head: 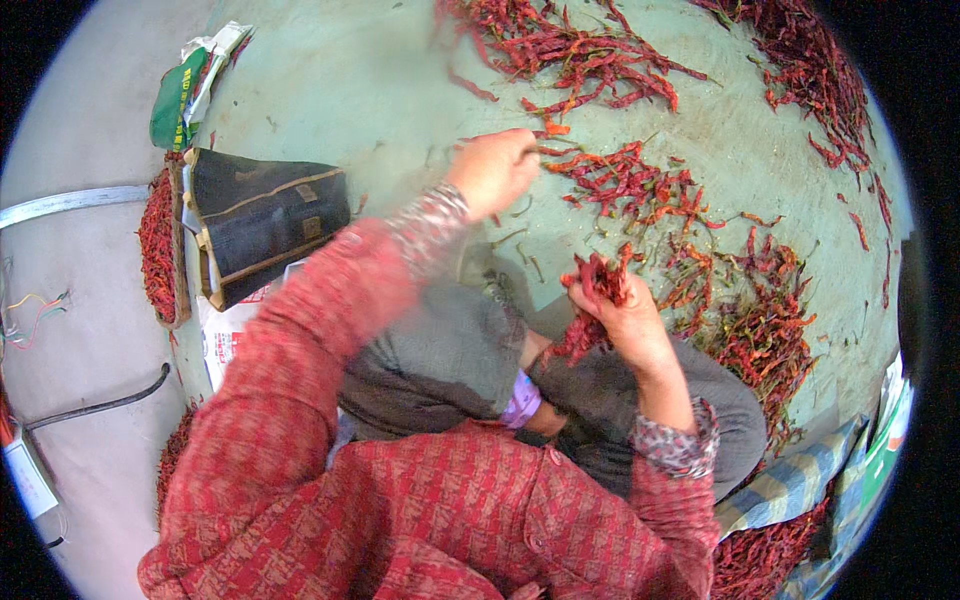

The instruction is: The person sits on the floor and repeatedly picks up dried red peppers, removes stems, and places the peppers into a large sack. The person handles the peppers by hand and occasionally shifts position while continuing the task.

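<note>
My right hand (628, 319) is closed around a bunch of dried red chili peppers (596, 281), held above my crossed legs. Some of these peppers poke out above the fist and others hang below it. Farther forward and to the left, my left hand (496, 171) hovers blurred over the pale green floor, its fingers curled together. Whether anything is pinched in them is hard to make out. Just right of its fingertips lies a small heap of dried chilies (626, 180). Loose stems (510, 238) are scattered on the floor between the two hands.
Bigger chili piles lie at the front (570, 56), far right (810, 75) and beside my right knee (772, 322). A dark bag with tan trim (274, 217) and a green-and-white sack (180, 97) stand left. A checked sack (795, 472) holds chilies at lower right. A black cable (105, 405) crosses the left side.
</note>
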Action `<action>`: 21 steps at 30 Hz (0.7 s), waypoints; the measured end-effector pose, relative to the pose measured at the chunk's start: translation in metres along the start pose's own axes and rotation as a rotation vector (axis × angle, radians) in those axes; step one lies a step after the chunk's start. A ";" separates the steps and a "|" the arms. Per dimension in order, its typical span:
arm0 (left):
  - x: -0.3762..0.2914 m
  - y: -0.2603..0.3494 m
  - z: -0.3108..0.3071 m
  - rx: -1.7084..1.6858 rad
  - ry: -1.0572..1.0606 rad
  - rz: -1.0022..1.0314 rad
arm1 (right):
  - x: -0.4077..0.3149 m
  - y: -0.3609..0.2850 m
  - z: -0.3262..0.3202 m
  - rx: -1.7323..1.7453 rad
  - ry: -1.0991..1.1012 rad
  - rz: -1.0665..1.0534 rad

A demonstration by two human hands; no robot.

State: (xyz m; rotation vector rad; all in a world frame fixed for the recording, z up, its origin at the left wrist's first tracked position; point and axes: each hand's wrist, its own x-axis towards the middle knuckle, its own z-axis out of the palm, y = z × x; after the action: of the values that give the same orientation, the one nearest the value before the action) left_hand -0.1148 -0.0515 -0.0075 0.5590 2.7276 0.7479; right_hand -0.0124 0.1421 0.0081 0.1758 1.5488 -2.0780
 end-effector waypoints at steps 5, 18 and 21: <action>0.051 -0.031 -0.003 0.407 -0.296 0.053 | 0.011 0.002 -0.007 0.271 0.206 -0.030; 0.023 -0.020 -0.029 -0.251 -0.279 -0.140 | 0.019 0.005 -0.015 0.359 0.389 -0.021; -0.017 0.022 -0.018 -0.350 -0.421 0.004 | 0.019 0.006 -0.007 0.380 0.372 -0.065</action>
State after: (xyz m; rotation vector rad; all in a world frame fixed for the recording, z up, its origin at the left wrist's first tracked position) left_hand -0.0992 -0.0495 0.0217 0.5643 2.1523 0.9583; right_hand -0.0273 0.1411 -0.0072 0.6923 1.3480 -2.4815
